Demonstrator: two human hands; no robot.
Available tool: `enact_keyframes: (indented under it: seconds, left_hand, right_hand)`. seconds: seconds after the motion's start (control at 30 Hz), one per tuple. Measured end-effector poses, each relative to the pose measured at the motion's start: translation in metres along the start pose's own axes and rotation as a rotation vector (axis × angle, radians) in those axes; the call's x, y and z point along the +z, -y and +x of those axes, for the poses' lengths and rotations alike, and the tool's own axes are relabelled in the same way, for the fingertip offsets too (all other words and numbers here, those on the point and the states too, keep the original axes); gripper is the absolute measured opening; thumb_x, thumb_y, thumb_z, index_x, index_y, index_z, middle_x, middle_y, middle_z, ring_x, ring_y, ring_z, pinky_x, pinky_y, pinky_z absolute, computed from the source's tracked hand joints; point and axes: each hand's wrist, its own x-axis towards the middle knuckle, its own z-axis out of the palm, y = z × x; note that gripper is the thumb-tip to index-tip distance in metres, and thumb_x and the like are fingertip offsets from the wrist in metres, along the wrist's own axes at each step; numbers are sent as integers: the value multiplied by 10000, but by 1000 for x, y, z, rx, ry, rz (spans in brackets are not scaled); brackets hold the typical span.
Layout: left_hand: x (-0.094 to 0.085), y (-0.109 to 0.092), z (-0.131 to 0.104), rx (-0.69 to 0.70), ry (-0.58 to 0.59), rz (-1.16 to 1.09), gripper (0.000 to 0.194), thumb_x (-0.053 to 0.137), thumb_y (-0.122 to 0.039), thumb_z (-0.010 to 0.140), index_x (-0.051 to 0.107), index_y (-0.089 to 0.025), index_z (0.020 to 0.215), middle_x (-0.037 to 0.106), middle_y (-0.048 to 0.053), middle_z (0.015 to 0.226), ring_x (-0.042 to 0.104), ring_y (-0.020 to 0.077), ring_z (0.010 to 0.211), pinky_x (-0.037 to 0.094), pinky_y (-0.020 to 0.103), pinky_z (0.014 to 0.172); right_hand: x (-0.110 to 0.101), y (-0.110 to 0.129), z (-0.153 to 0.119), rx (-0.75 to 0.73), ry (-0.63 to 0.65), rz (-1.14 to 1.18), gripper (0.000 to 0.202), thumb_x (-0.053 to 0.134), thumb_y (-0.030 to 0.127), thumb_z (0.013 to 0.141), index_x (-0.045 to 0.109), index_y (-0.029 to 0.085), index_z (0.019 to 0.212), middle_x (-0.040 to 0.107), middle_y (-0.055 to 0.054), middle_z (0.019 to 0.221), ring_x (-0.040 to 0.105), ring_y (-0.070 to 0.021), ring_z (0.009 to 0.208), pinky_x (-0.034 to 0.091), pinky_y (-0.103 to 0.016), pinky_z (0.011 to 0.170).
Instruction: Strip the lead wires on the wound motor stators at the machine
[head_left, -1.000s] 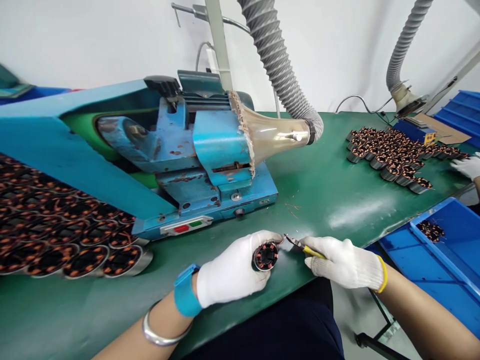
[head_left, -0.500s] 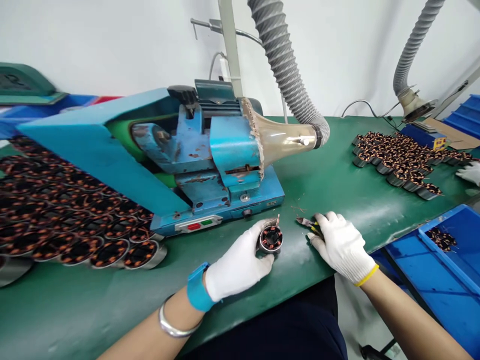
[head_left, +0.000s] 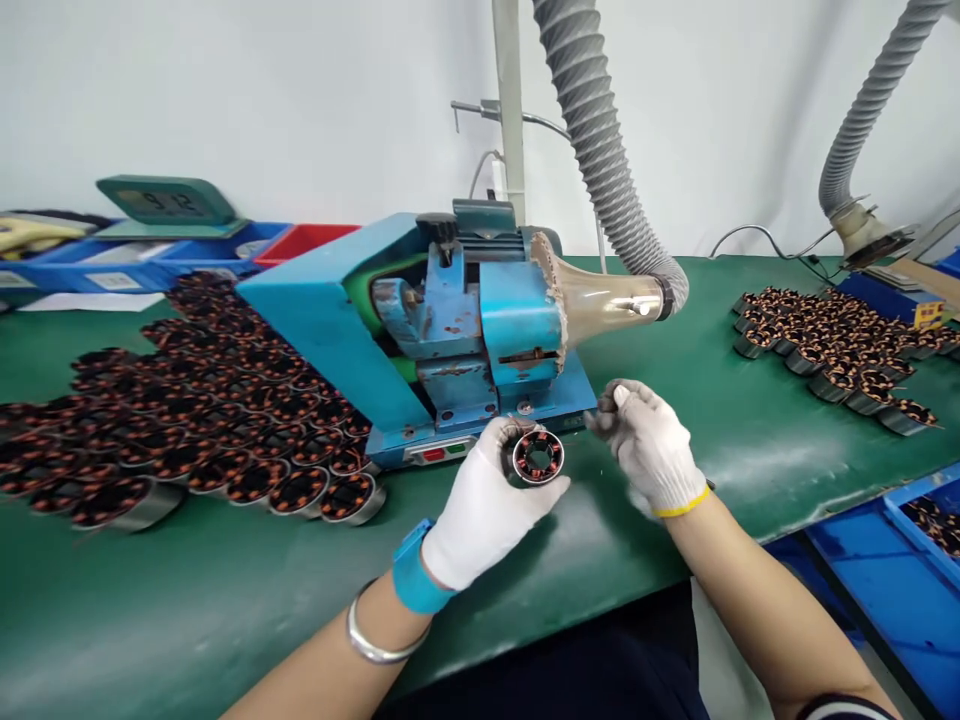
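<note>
My left hand [head_left: 491, 500], in a white glove, is closed around a motor stator [head_left: 538, 457], a metal ring with copper windings and a black core. The stator's open face is turned up toward me, just in front of the blue belt machine [head_left: 517, 310]. To its right, my gloved right hand [head_left: 641, 440] hovers above the bench with fingers curled and thumb pressed to them. Its fingertips are smeared by motion, and whatever they pinch is hidden. A small dark tip shows beside the right wrist; I cannot tell what it belongs to.
Many stators [head_left: 247, 440] crowd the green bench [head_left: 300, 590] on the left, and another group [head_left: 832, 340] stands at right. A grey hose [head_left: 611, 150] joins the machine's funnel. Blue bins [head_left: 862, 540] sit lower right; a digital clock [head_left: 169, 203] stands back left.
My right hand has left the yellow-handled cutters' spot and moved up and left toward the stator, fingers now curled. The stator has tilted in my left hand. The view has swung left.
</note>
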Motion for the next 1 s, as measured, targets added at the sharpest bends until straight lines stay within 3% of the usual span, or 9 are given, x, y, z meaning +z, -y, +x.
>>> enact_keyframes:
  seconds: [0.07,0.13,0.27,0.33,0.43,0.57,0.8,1.0]
  left_hand:
    - [-2,0,2,17,-95,19,406,736,-293,607,507,-200,929,658,31,879,667,212,805,566,375,760]
    - [-3,2,4,20,-196,31,427,751,-303,605,495,-202,933,648,30,869,660,212,797,564,377,753]
    - [-6,11,8,-21,-264,-26,443,735,-281,654,474,-195,1002,652,55,931,671,222,866,566,397,805]
    - [-6,15,9,-4,-231,-90,486,691,-261,711,454,-192,1130,650,95,1093,661,230,1016,541,417,918]
    - [-6,19,10,57,-210,-162,542,651,-257,758,426,-195,1247,608,126,1261,614,238,1161,492,428,1021]
    - [-8,17,17,70,-293,-100,489,686,-246,698,501,-176,1145,683,109,1119,672,251,1039,541,428,950]
    - [-9,15,28,90,-259,-73,453,730,-260,660,571,-166,1074,706,98,1055,686,256,984,560,412,911]
    - [-2,15,31,101,-311,-113,420,751,-243,632,575,-165,1005,721,79,969,702,236,908,582,374,846]
  right_hand:
    - [3,-5,4,114,-15,117,337,737,453,713,558,200,845,564,25,705,512,-97,538,548,-345,677]
    - [9,-11,-2,161,99,42,435,805,439,638,592,190,924,627,-19,802,589,-138,651,548,-333,681]
    - [31,-18,-19,125,334,-147,490,738,406,728,583,192,1140,669,-96,1049,641,-224,957,560,-371,797]
    - [42,-17,-20,43,325,-259,506,698,395,762,572,192,1207,645,-108,1153,623,-237,1049,532,-416,910]
    - [56,-13,-11,-40,265,-380,622,757,358,663,577,179,1231,616,-120,1221,607,-261,1103,489,-455,996]
    - [67,-11,6,13,222,-333,646,806,303,572,604,179,1173,646,-106,1179,637,-258,1054,526,-433,956]
    - [63,-16,13,2,237,-179,437,722,363,736,612,170,1114,703,-87,1055,671,-235,974,550,-411,912]
    - [60,-14,14,-25,268,-209,401,684,351,771,615,164,1119,693,-89,1070,655,-235,994,542,-401,918]
